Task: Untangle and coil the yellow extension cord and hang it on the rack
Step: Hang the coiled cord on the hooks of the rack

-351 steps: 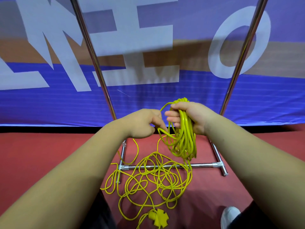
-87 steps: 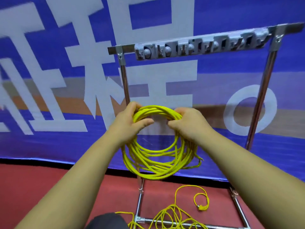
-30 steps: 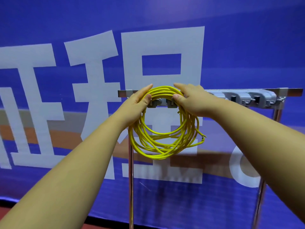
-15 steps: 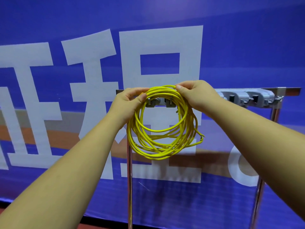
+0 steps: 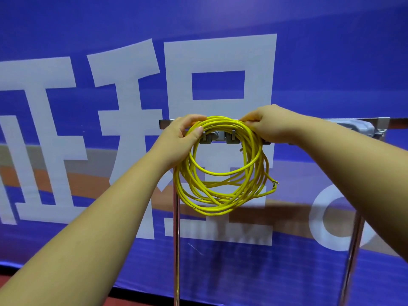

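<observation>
Gripping yellow cord coil (image 5: pixel 223 188) top: left hand (image 5: pixel 178 138), right hand (image 5: pixel 269 127), at rack (image 5: pixel 353 121).

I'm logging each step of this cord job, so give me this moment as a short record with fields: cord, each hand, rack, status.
cord: yellow extension cord coiled in a loose ring, its loose end sticking out at lower right
left hand: grips the ring's upper left
right hand: grips its upper right
rack: metal; the ring's top is held at the top bar, above two grey hooks
status: coiled, not yet released; whether it bears on the hooks cannot be told
</observation>
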Demonstrator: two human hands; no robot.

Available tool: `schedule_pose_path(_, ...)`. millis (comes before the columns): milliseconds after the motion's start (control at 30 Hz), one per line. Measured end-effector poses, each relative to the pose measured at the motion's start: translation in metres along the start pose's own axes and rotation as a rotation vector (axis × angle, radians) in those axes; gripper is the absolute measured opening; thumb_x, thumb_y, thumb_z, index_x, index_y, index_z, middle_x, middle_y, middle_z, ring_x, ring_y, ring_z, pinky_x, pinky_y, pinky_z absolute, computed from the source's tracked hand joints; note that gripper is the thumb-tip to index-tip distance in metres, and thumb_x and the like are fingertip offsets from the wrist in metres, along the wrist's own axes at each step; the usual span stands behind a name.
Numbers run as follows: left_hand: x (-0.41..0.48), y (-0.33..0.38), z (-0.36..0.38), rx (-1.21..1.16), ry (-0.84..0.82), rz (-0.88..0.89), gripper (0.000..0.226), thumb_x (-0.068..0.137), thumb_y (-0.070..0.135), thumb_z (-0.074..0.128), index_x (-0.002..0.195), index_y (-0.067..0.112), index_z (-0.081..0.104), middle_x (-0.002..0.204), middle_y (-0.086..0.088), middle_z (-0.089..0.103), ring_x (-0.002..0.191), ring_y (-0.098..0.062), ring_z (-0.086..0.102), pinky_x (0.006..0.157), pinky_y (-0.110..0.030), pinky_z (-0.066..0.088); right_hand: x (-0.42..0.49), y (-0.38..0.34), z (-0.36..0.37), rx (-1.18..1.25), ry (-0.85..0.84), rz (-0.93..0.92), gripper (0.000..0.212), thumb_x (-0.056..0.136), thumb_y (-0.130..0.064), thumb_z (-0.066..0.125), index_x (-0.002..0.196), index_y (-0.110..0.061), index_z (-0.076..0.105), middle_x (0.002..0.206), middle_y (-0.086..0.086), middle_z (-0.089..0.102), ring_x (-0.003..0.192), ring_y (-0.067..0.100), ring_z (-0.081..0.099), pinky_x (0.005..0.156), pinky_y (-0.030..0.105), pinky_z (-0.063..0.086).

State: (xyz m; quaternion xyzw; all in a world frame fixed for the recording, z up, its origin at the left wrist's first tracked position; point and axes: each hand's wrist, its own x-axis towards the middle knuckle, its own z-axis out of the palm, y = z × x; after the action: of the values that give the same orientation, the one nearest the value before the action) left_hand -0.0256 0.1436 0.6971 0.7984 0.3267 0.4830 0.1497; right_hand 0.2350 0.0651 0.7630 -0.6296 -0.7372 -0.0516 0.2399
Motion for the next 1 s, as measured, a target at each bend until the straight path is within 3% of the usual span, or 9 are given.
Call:
schedule_pose_path(100, 0.0, 0.001, 0.003, -0.009, 0.013, -0.014, 0.033, 0.106, 0.045, 0.052, 0.139, 0.048, 0.053, 0.137, 0.009, 0.057, 0.12, -0.011, 0.06, 0.089, -0.026, 0.055, 0.0, 0.002, 0.002, -0.147, -0.006, -0.026, 0.032, 0.11, -0.039, 0.05, 0.115, -0.022, 0.077, 0.108, 0.01, 0.07, 0.093, 0.028, 0.068, 0.087, 0.048, 0.062)
schedule_pose_path(167, -0.001, 0.003, 0.006, -0.032, 0.023, -0.029, 0.034, 0.106, 0.044, 0.053, 0.14, 0.046, 0.052, 0.139, 0.01, 0.055, 0.12, -0.008, 0.058, 0.085, -0.02, 0.05, 0.0, 0.004, 0.006, -0.179, 0.044, 0.003, 0.037, 0.108, -0.046, 0.054, 0.131, -0.022, 0.071, 0.13, 0.012, 0.06, 0.113, 0.034, 0.06, 0.097, 0.052, 0.056)
schedule_pose_path(233, -0.003, 0.004, 0.008, -0.047, 0.033, -0.04, 0.036, 0.105, 0.044, 0.054, 0.141, 0.043, 0.051, 0.14, 0.01, 0.055, 0.12, -0.009, 0.058, 0.081, -0.016, 0.047, -0.001, 0.007, 0.011, -0.161, 0.121, 0.05, 0.047, 0.104, -0.05, 0.059, 0.141, -0.021, 0.064, 0.14, 0.012, 0.052, 0.122, 0.036, 0.053, 0.098, 0.049, 0.051)
schedule_pose_path(400, -0.006, 0.005, 0.008, -0.044, 0.053, -0.033, 0.035, 0.105, 0.044, 0.055, 0.14, 0.042, 0.051, 0.138, 0.011, 0.056, 0.121, -0.01, 0.058, 0.079, -0.015, 0.047, -0.009, 0.02, 0.023, -0.108, 0.273, 0.085, 0.031, 0.102, -0.041, 0.061, 0.119, -0.021, 0.076, 0.127, 0.013, 0.054, 0.12, 0.035, 0.052, 0.094, 0.046, 0.049)
schedule_pose_path(500, -0.009, 0.005, 0.008, -0.04, 0.066, -0.041, 0.034, 0.105, 0.044, 0.055, 0.139, 0.041, 0.052, 0.136, 0.012, 0.057, 0.119, -0.009, 0.058, 0.077, -0.016, 0.047, -0.019, 0.021, 0.029, -0.092, 0.3, 0.06, 0.03, 0.106, -0.039, 0.056, 0.121, -0.022, 0.076, 0.13, 0.01, 0.054, 0.123, 0.031, 0.048, 0.098, 0.045, 0.047)
schedule_pose_path(667, -0.013, 0.004, 0.011, -0.021, 0.09, -0.05, 0.036, 0.105, 0.045, 0.054, 0.14, 0.038, 0.051, 0.135, 0.012, 0.056, 0.119, -0.01, 0.057, 0.076, -0.017, 0.048, -0.028, 0.019, 0.034, -0.098, 0.355, 0.049, 0.029, 0.107, -0.029, 0.05, 0.119, -0.02, 0.076, 0.136, 0.01, 0.054, 0.127, 0.028, 0.046, 0.09, 0.036, 0.039)
schedule_pose_path(900, -0.022, -0.002, 0.01, -0.037, 0.138, -0.142, 0.05, 0.099, 0.05, 0.063, 0.143, 0.033, 0.047, 0.133, 0.011, 0.057, 0.106, -0.006, 0.061, 0.072, -0.018, 0.051, -0.046, 0.019, 0.049, 0.031, 0.548, 0.058, 0.022, 0.096, -0.018, 0.057, 0.114, -0.014, 0.069, 0.129, 0.011, 0.053, 0.117, 0.031, 0.053, 0.098, 0.045, 0.046)
schedule_pose_path(1000, -0.031, -0.004, 0.009, -0.106, 0.131, -0.152, 0.05, 0.096, 0.051, 0.067, 0.141, 0.042, 0.047, 0.13, 0.012, 0.059, 0.104, -0.01, 0.066, 0.074, -0.026, 0.061, -0.054, 0.018, 0.06, 0.05, 0.618, 0.044, 0.018, 0.096, -0.018, 0.059, 0.111, -0.011, 0.067, 0.127, 0.012, 0.053, 0.117, 0.033, 0.054, 0.1, 0.043, 0.042)
